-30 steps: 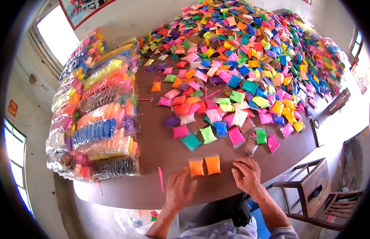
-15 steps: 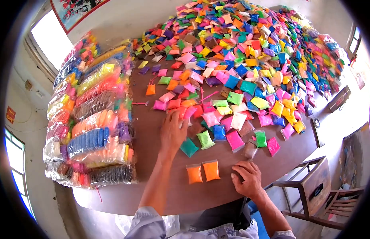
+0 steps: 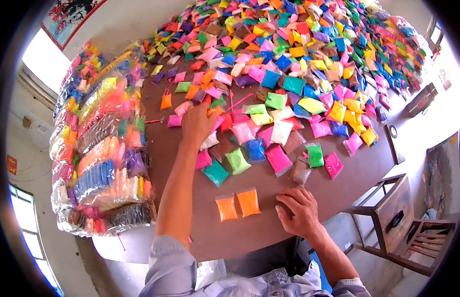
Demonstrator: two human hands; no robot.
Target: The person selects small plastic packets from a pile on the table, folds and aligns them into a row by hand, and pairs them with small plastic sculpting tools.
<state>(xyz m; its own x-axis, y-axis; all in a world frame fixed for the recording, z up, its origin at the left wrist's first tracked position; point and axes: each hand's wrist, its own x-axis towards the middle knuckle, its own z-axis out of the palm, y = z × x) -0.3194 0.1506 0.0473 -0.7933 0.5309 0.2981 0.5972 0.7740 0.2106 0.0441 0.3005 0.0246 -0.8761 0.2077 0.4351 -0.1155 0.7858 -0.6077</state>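
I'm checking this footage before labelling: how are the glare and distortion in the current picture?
Head view: the upper-left window is blown out white; head view: highlights streak the clear-wrapped bundles; head view: wide-angle distortion bows the table, with black corners; head view: the orange packets look fairly clear.

Bare tabletop (image 3: 259, 231) leaves passage nearside of the orange packets (image 3: 249, 202), while heaped packets (image 3: 289, 52) block the far side.
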